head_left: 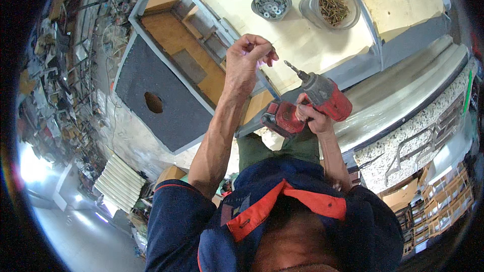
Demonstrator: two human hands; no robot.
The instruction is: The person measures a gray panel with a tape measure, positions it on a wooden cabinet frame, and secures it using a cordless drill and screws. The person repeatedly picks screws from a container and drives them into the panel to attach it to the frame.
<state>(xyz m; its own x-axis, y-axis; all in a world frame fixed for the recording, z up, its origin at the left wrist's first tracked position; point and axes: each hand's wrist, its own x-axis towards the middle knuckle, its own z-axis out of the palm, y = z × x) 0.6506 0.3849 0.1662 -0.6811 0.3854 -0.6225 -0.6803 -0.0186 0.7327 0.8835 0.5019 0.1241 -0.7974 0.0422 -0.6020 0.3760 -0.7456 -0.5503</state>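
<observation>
A large plywood panel (pixel 302 30) framed in grey metal fills the upper middle of the view, with a dark felt-covered board (pixel 151 80) bearing a round hole to its left. On the panel stand two clear plastic tubs, one of brass-coloured screws (pixel 333 6) and a smaller one of silver washers (pixel 271 3) just beside it. Below the panel's edge, the right hand (pixel 310 116) grips a red cordless drill (pixel 307 103) around its handle, the bit pointing up and left. The left hand (pixel 247 60) is raised near the bit's tip, fingers pinched shut on something small and thin; what it is cannot be told.
</observation>
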